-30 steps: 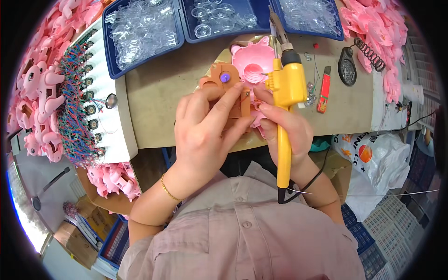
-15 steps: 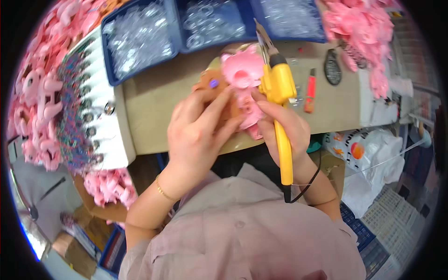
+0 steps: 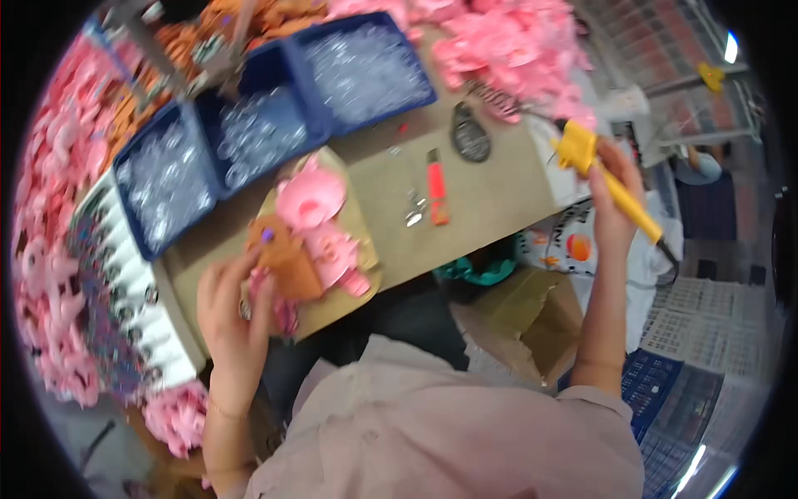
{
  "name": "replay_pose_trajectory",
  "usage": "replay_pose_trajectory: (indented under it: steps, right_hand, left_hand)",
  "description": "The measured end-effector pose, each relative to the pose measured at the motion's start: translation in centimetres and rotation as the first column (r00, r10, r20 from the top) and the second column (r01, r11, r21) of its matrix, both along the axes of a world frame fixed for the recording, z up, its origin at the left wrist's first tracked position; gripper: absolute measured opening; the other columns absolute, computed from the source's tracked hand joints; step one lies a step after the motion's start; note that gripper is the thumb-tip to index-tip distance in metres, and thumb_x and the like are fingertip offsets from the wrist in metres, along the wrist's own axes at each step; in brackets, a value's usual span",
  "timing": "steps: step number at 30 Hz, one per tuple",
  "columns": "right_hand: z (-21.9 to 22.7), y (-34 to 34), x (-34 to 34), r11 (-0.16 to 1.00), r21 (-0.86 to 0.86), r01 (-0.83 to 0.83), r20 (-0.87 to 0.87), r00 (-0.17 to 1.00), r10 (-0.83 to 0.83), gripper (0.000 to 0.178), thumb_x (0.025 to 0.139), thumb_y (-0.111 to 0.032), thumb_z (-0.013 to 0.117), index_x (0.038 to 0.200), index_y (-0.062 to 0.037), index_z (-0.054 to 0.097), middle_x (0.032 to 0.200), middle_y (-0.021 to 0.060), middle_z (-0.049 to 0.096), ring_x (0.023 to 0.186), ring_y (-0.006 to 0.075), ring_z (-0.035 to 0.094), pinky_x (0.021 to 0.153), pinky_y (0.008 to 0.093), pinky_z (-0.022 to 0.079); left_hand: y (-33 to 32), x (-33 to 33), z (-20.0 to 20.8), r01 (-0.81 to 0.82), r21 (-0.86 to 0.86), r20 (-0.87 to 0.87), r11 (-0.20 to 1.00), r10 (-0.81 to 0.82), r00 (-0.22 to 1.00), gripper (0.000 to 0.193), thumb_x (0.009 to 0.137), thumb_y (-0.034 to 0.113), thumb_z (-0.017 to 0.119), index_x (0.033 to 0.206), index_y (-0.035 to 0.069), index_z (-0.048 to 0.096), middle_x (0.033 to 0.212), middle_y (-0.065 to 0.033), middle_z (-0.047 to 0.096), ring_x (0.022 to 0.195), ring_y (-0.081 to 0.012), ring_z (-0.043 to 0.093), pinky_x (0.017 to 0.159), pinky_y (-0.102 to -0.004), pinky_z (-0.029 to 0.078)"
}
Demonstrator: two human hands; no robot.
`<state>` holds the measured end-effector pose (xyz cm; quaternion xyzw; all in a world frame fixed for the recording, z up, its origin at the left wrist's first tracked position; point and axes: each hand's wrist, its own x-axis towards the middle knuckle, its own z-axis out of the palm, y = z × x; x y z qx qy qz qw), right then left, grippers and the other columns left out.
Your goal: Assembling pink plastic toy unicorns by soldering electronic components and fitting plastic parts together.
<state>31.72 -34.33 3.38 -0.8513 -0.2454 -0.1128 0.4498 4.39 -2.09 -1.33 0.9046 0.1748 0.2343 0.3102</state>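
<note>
My right hand [image 3: 617, 179], out at the right, grips a yellow soldering iron [image 3: 625, 200] with a black collar. The iron's metal tip points left toward a coiled metal holder [image 3: 496, 101]. My left hand [image 3: 229, 312] is slightly blurred, fingers apart, beside a flat orange-brown piece [image 3: 289, 259] with a purple spot. A darker pink piece [image 3: 287, 316] lies by its fingertips, partly hidden. Right of the orange-brown piece, a pink moulded piece [image 3: 312, 200] with a round hollow and a pink body piece [image 3: 334, 254] lie on a tan board [image 3: 359, 224].
Blue bins [image 3: 212, 125] of clear plastic parts line the table's far side. A red cutter knife [image 3: 436, 187] and black oval base [image 3: 471, 137] lie right of the board. Pink parts [image 3: 499, 50] are heaped behind; a white ridged rack [image 3: 158, 333] stands left. A cardboard box [image 3: 540, 324] sits below.
My right hand has carried the soldering iron off the pink pieces to the far right. My left hand has drawn back left from them. The view has turned.
</note>
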Motion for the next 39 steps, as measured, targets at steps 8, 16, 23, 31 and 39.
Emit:
replay_pose_trajectory:
  steps: [8,16,23,31,39]
  right_hand:
    - [-6.8,1.6,0.7,0.998,0.0,0.068,-0.376,0.924,-0.063,0.027,0.091,-0.013,0.059,0.113,0.0009,0.057,0.094,0.0038,0.06,0.08,0.0079,0.055,0.07,0.0227,0.046]
    - [-0.9,17.0,-8.1,0.64,-0.07,-0.765,-0.216,0.638,0.739,0.012,0.08,-0.003,0.063,0.092,0.001,0.063,0.09,0.008,0.06,0.079,0.0159,0.057,0.069,0.0259,0.045]
    - [-2.5,25.7,-7.1,0.121,-0.398,-0.909,-0.213,0.22,0.952,0.014,0.077,-0.005,0.066,0.09,-0.0026,0.063,0.097,0.0081,0.057,0.086,0.0246,0.058,0.076,0.0338,0.047]
    - [3.0,23.1,-5.5,0.517,-0.191,-0.834,0.013,0.525,0.851,0.009,0.081,0.001,0.062,0.09,0.0002,0.061,0.104,0.0068,0.056,0.087,0.0139,0.058,0.073,0.0249,0.047]
    - [-1.6,15.4,-11.5,0.79,-0.14,-0.597,-0.214,0.797,0.564,0.014,0.075,0.003,0.065,0.086,0.0007,0.057,0.098,0.0072,0.052,0.087,0.0181,0.054,0.08,0.0282,0.043]
  left_hand:
    - [1.2,-5.9,-1.1,-0.298,-0.41,-0.121,0.862,0.273,0.954,0.01,0.087,0.006,0.061,0.09,-0.002,0.065,0.076,-0.0083,0.064,0.069,-0.0132,0.06,0.063,-0.0239,0.046]
    - [1.5,-4.6,-0.4,0.067,-0.14,-0.242,0.988,-0.1,0.965,0.019,0.073,0.009,0.07,0.089,0.003,0.062,0.091,-0.0098,0.056,0.088,-0.0267,0.052,0.078,-0.0335,0.042]
    - [-0.3,-3.2,1.3,-0.164,-0.495,-0.437,0.853,-0.081,0.896,0.01,0.084,0.01,0.064,0.085,0.002,0.059,0.081,-0.0062,0.062,0.067,-0.0193,0.056,0.064,-0.0268,0.045]
    - [4.1,-0.5,5.2,0.076,-0.776,0.15,0.627,0.066,0.986,0.024,0.092,0.02,0.058,0.098,-0.003,0.064,0.082,-0.0011,0.063,0.072,-0.0051,0.052,0.068,-0.0198,0.043]
    - [1.0,-1.9,-1.5,-0.001,-0.893,0.02,0.449,0.043,0.999,0.035,0.083,-0.001,0.065,0.116,-0.001,0.053,0.106,-0.004,0.056,0.093,-0.0092,0.054,0.083,-0.0223,0.046]
